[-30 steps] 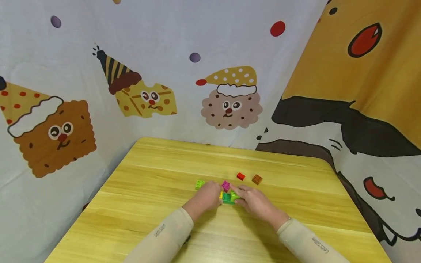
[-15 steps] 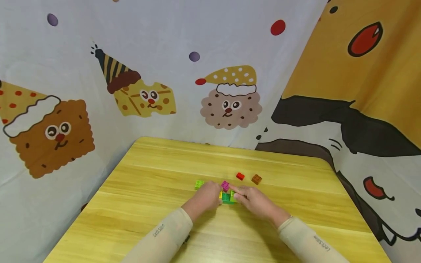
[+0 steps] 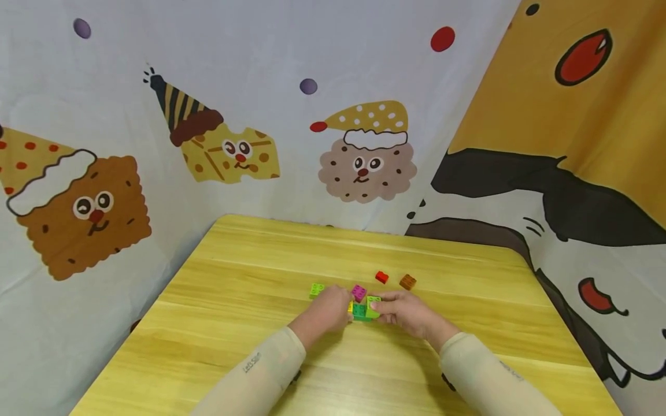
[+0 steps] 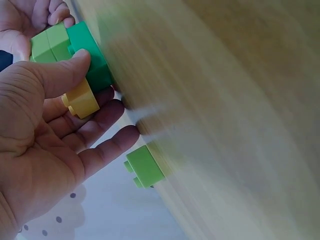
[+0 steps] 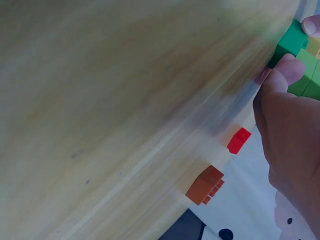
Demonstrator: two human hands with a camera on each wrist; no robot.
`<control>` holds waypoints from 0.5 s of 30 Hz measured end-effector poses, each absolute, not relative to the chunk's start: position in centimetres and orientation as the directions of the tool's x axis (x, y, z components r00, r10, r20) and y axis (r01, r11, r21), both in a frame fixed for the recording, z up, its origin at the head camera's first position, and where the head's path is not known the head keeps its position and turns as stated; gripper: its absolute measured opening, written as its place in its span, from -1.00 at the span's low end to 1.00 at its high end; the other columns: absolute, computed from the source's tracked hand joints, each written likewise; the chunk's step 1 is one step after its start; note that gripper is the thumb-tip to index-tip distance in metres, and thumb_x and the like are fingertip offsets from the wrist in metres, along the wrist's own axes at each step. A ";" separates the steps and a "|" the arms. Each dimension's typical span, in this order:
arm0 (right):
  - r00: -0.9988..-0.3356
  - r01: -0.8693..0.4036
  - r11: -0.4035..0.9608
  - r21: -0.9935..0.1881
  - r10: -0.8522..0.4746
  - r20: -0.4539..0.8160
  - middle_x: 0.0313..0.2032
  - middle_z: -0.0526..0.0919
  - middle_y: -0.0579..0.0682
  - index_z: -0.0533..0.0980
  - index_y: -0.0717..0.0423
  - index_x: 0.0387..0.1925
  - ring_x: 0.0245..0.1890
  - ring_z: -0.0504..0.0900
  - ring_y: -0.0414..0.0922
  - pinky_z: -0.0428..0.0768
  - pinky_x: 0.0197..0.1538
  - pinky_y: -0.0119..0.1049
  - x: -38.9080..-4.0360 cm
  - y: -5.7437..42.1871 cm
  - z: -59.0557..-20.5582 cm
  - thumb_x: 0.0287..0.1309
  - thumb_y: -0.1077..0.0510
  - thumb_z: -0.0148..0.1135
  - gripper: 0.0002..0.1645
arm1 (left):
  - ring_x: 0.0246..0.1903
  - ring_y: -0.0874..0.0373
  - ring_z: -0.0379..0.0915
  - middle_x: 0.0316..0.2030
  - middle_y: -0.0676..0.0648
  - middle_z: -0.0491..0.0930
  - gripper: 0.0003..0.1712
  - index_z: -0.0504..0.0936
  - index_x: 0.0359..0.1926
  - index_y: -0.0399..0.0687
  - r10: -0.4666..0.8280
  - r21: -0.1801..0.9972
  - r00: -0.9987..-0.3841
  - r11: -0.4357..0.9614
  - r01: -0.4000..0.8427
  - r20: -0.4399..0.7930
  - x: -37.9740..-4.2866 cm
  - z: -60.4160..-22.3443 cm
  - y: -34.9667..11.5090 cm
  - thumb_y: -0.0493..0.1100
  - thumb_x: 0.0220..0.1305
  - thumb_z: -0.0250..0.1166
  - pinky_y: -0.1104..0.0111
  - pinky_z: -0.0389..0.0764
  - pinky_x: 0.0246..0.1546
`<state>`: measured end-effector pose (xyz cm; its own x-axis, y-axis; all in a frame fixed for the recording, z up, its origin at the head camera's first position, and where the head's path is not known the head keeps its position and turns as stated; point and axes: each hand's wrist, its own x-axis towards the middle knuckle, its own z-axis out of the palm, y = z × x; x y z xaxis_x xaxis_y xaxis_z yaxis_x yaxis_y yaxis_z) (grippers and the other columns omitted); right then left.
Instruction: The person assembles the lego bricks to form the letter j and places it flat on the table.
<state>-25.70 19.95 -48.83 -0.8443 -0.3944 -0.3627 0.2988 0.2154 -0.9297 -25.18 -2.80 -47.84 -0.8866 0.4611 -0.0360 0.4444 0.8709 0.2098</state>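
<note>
A small toy-brick build sits between both hands: a dark green brick [image 4: 95,60] at the base, a yellow brick [image 4: 82,100] on its left end and lime green bricks [image 3: 373,305] on its right end. My left hand [image 3: 330,306] pinches the left end, thumb on the dark green and yellow bricks in the left wrist view. My right hand [image 3: 408,314] grips the right end, its thumb and fingers around the lime green bricks. Right behind the build lies a magenta brick [image 3: 359,292].
On the wooden table [image 3: 250,248], a loose lime green brick [image 3: 316,290] lies beyond the left hand. A red brick [image 3: 382,277] and a brown brick [image 3: 407,282] lie farther back on the right. A printed curtain [image 3: 291,52] hangs behind the table.
My right index finger, stretched toward the magenta brick before, has drawn back to the lime green bricks, which now show more fully. The left hand keeps its hold.
</note>
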 end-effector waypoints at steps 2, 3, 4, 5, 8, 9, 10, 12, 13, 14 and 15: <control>-0.841 0.317 0.198 -0.928 -0.393 -0.371 0.08 0.78 0.11 0.45 0.33 0.45 -0.07 0.77 -0.11 0.75 0.12 -0.29 -25.8 19.9 -48.8 0.43 0.04 0.40 -0.28 | -0.17 0.04 0.74 -0.22 -0.06 0.80 -0.61 0.79 -0.06 -0.15 0.459 0.207 -0.887 0.872 0.443 -0.037 -25.2 -47.8 -2.8 0.02 0.26 0.58 0.27 0.78 -0.01; -0.840 0.322 0.192 -0.927 -0.394 -0.373 0.07 0.78 0.11 0.45 0.33 0.45 -0.07 0.77 -0.11 0.75 0.12 -0.29 -25.8 19.9 -48.8 0.42 0.04 0.40 -0.28 | -0.16 0.03 0.74 -0.22 -0.07 0.80 -0.61 0.79 -0.06 -0.15 0.460 0.203 -0.887 0.873 0.444 -0.037 -25.1 -47.7 -2.8 0.03 0.26 0.58 0.26 0.77 -0.01; -0.838 0.328 0.188 -0.926 -0.396 -0.376 0.07 0.78 0.10 0.45 0.33 0.45 -0.06 0.77 -0.12 0.75 0.12 -0.29 -25.8 19.9 -48.8 0.42 0.04 0.40 -0.28 | -0.15 0.03 0.74 -0.21 -0.07 0.80 -0.60 0.79 -0.06 -0.16 0.459 0.201 -0.888 0.874 0.443 -0.040 -25.1 -47.7 -2.8 0.03 0.27 0.58 0.26 0.77 0.01; -0.835 0.332 0.183 -0.925 -0.399 -0.379 0.08 0.78 0.09 0.45 0.34 0.45 -0.06 0.76 -0.12 0.75 0.12 -0.29 -25.8 19.9 -48.8 0.43 0.04 0.40 -0.27 | -0.14 0.03 0.74 -0.20 -0.07 0.80 -0.60 0.79 -0.05 -0.16 0.460 0.197 -0.887 0.874 0.444 -0.042 -25.1 -47.7 -2.8 0.04 0.27 0.58 0.26 0.77 0.02; -0.826 0.344 0.175 -0.922 -0.410 -0.386 0.09 0.77 0.09 0.42 0.35 0.46 -0.04 0.75 -0.12 0.74 0.14 -0.29 -25.7 20.0 -48.9 0.44 0.05 0.38 -0.27 | -0.15 0.03 0.74 -0.21 -0.07 0.80 -0.59 0.79 -0.04 -0.15 0.466 0.189 -0.884 0.873 0.451 -0.046 -25.2 -47.8 -2.8 0.04 0.27 0.58 0.27 0.77 0.00; -0.824 0.345 0.173 -0.923 -0.415 -0.386 0.09 0.77 0.09 0.42 0.35 0.47 -0.04 0.75 -0.12 0.74 0.15 -0.29 -25.7 20.1 -48.9 0.44 0.04 0.38 -0.26 | -0.14 0.04 0.74 -0.20 -0.06 0.81 -0.59 0.79 -0.02 -0.14 0.468 0.186 -0.883 0.872 0.453 -0.046 -25.2 -47.8 -2.8 0.04 0.27 0.58 0.27 0.77 0.00; -0.823 0.344 0.173 -0.923 -0.419 -0.385 0.09 0.76 0.09 0.41 0.35 0.47 -0.03 0.75 -0.12 0.74 0.15 -0.29 -25.7 20.1 -48.9 0.45 0.04 0.37 -0.26 | -0.14 0.04 0.75 -0.19 -0.06 0.81 -0.58 0.79 0.00 -0.13 0.469 0.184 -0.882 0.872 0.454 -0.048 -25.2 -47.9 -2.7 0.05 0.27 0.58 0.27 0.77 0.00; -0.819 0.338 0.175 -0.925 -0.428 -0.381 0.09 0.76 0.09 0.39 0.36 0.48 -0.03 0.74 -0.12 0.73 0.16 -0.29 -25.7 20.3 -48.9 0.46 0.03 0.36 -0.24 | -0.12 0.04 0.75 -0.17 -0.06 0.82 -0.56 0.79 0.03 -0.12 0.470 0.180 -0.881 0.872 0.455 -0.050 -25.2 -47.9 -2.7 0.05 0.27 0.57 0.28 0.77 0.01; -0.819 0.335 0.177 -0.926 -0.432 -0.379 0.09 0.75 0.09 0.38 0.36 0.48 -0.03 0.74 -0.12 0.73 0.16 -0.29 -25.7 20.3 -48.9 0.46 0.02 0.36 -0.24 | -0.10 0.04 0.75 -0.15 -0.06 0.82 -0.55 0.79 0.05 -0.12 0.469 0.180 -0.882 0.873 0.454 -0.052 -25.2 -47.8 -2.6 0.06 0.28 0.57 0.28 0.77 0.03; -0.817 0.332 0.180 -0.926 -0.435 -0.377 0.08 0.75 0.08 0.37 0.36 0.49 -0.04 0.74 -0.12 0.73 0.16 -0.29 -25.7 20.3 -48.9 0.46 0.01 0.36 -0.23 | -0.10 0.04 0.75 -0.14 -0.06 0.82 -0.54 0.79 0.06 -0.12 0.468 0.179 -0.882 0.874 0.452 -0.054 -25.2 -47.8 -2.6 0.06 0.28 0.57 0.28 0.77 0.04; -0.817 0.329 0.183 -0.926 -0.438 -0.377 0.08 0.75 0.08 0.37 0.36 0.49 -0.04 0.74 -0.12 0.73 0.16 -0.29 -25.7 20.3 -48.9 0.46 0.00 0.36 -0.22 | -0.09 0.03 0.75 -0.13 -0.07 0.82 -0.54 0.79 0.07 -0.12 0.466 0.178 -0.883 0.875 0.450 -0.056 -25.2 -47.8 -2.6 0.06 0.28 0.57 0.28 0.77 0.04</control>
